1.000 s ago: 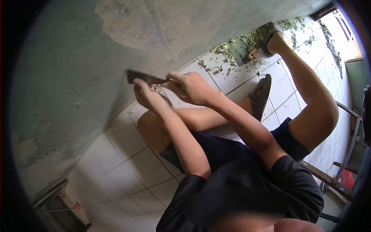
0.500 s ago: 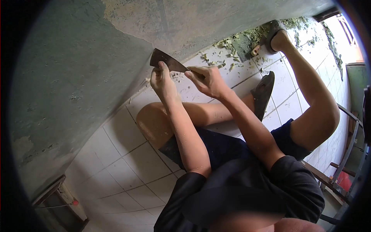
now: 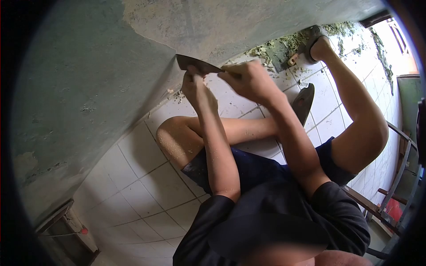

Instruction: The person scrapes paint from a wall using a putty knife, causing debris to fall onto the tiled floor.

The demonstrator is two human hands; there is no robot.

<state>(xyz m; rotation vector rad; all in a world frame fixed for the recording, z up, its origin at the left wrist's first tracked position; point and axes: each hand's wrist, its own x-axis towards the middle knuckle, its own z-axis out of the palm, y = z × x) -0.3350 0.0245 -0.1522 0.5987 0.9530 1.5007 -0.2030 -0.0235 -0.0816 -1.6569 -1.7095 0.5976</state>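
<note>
A scraper point(image 3: 202, 65) with a wide dark blade is held in front of me, its broad edge against the green painted wall point(image 3: 102, 66). My right hand point(image 3: 253, 82) is wrapped round its handle end, so the handle is mostly hidden. Lower on the blade, my left hand point(image 3: 194, 86) pinches or presses the metal with thumb and fingers, slightly blurred. The blade edge meets the wall beside a bare patch point(image 3: 155, 20) where the paint is gone. Paint crumbs point(image 3: 179, 95) lie on the floor at the wall's foot.
Peeled paint flakes point(image 3: 266, 55) and a dark flat piece point(image 3: 279, 55) with an orange-and-white object point(image 3: 293, 59) lie along the wall. My bent legs rest on the white tiled floor point(image 3: 140, 199). A metal frame point(image 3: 395, 177) stands at right, a wooden frame point(image 3: 80, 235) at lower left.
Both hands and the scraper have shifted slightly right and towards the wall. The blade has turned to a flatter angle, and my right hand has risen.
</note>
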